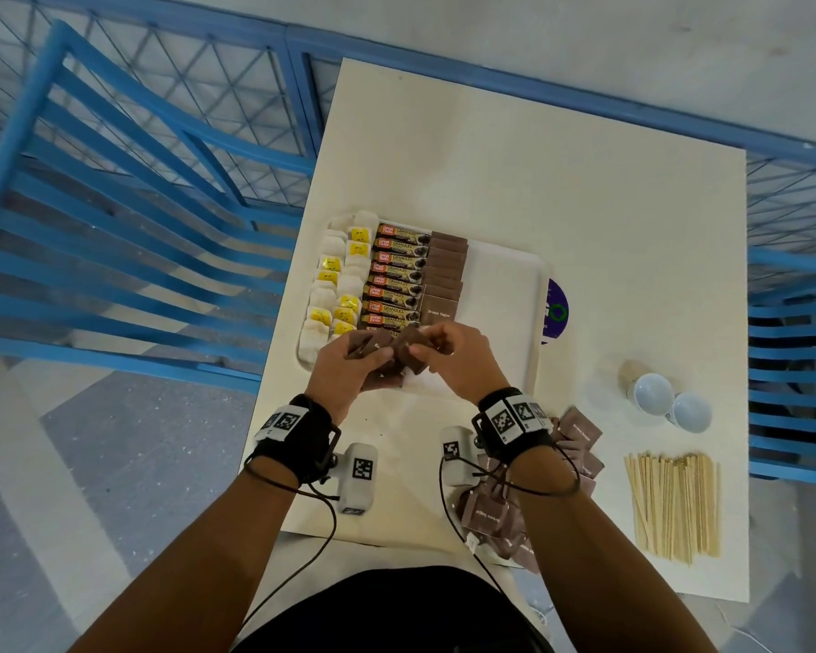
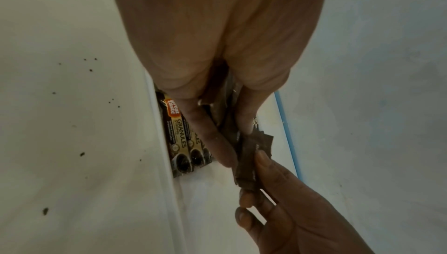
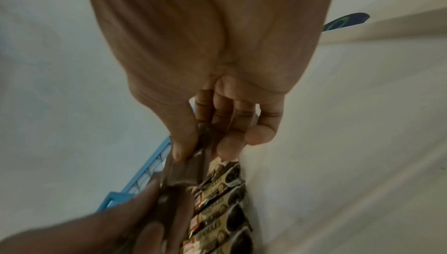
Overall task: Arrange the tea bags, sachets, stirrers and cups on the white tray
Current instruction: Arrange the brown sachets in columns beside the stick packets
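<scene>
On the white tray (image 1: 505,294) three columns lie side by side: tea bags (image 1: 333,294) with yellow tags along its left edge, roughly ten though they overlap too much for a sure count; next to them nine coffee sachets (image 1: 394,280) in gold and black with orange labels, stacked as a neat ladder; and right of those a column of brown sugar sachets (image 1: 445,271), about seven, overlapping like shingles with the nearest one reading "Brown Sugar". The right third of the tray is bare. Two white cups (image 1: 670,400) lie on their sides on the surface (image 1: 538,157) to the right of the tray, touching each other, and a bundle of wooden stirrers (image 1: 674,504), too many to count, lies nearer the person on that side. A loose heap of more brown sachets (image 1: 580,440) sits under and beside the right forearm. The left hand (image 1: 345,369) and right hand (image 1: 462,365) meet over the near edge of the tray, both curled around a small bunch of brown sugar packets (image 1: 399,353); how many are in the bunch cannot be told. In the left wrist view the left thumb and fingers (image 2: 208,137) pinch the packets (image 2: 246,160) while the right fingertips (image 2: 263,160) grip their far end; the right wrist view shows the right thumb and fingers (image 3: 184,143) clamped on the same crumpled brown paper (image 3: 188,172), above the coffee sachets (image 3: 217,197).
</scene>
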